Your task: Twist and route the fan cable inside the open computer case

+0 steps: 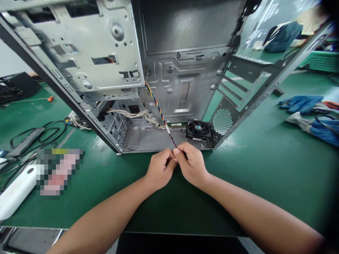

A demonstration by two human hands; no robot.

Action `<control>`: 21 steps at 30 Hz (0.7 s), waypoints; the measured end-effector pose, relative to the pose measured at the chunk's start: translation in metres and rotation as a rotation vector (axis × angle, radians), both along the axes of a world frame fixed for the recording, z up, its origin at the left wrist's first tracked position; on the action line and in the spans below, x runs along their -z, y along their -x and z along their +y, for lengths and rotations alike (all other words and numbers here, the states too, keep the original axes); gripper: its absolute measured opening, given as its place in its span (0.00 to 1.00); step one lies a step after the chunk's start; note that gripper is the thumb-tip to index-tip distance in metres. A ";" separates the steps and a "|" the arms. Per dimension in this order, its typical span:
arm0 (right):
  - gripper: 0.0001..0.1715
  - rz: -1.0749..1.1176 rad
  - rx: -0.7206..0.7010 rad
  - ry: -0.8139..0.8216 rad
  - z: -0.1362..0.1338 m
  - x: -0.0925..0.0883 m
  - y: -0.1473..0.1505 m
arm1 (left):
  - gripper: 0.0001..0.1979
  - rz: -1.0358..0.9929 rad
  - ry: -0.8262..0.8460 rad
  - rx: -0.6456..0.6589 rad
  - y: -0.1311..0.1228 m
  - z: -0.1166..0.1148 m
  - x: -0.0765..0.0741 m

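Observation:
My left hand (pixel 161 168) and my right hand (pixel 192 165) meet in front of an open computer case (pixel 169 141). Both are closed, fingertips pinched together at the lower end of a twisted multicoloured cable (pixel 158 106). That cable runs taut from below the metal drive cage (pixel 87 46) down to my fingers, with a pale band around it. Whatever sits at its very end is hidden by my fingers. On the case floor, a black cooling fan (pixel 198 129) rests to the right, beside a green memory module (pixel 176 125). White cables (pixel 129 113) hang at the left inside.
A green table (pixel 254 169) bears everything. At left lie a power strip (pixel 26 141), black cords and a white object (pixel 18 190) beside a blurred-out patch. Blue-and-grey gloves (pixel 302 103) and a green basket (pixel 320 60) are at right. The case's metal edges frame my reach.

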State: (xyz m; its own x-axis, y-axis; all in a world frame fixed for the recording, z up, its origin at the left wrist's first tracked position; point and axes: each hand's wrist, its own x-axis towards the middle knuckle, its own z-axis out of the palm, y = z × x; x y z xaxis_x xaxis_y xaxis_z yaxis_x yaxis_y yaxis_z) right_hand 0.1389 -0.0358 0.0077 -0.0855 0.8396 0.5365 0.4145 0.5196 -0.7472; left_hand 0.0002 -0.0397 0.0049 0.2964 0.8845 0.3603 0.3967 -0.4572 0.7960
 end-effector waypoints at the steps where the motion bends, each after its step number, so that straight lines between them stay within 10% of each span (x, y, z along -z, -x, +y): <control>1: 0.12 0.000 -0.001 0.000 0.000 0.000 0.000 | 0.11 0.000 0.000 -0.001 0.000 0.000 0.000; 21: 0.13 -0.004 0.034 -0.001 0.001 0.001 0.000 | 0.10 0.012 0.019 0.044 0.002 0.000 0.004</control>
State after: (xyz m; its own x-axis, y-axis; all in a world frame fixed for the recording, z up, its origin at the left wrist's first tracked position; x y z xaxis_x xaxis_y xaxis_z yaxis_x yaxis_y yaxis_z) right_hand 0.1394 -0.0349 0.0070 -0.0596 0.8412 0.5374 0.4349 0.5065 -0.7446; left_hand -0.0014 -0.0395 0.0012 0.3389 0.8774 0.3395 0.3861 -0.4588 0.8003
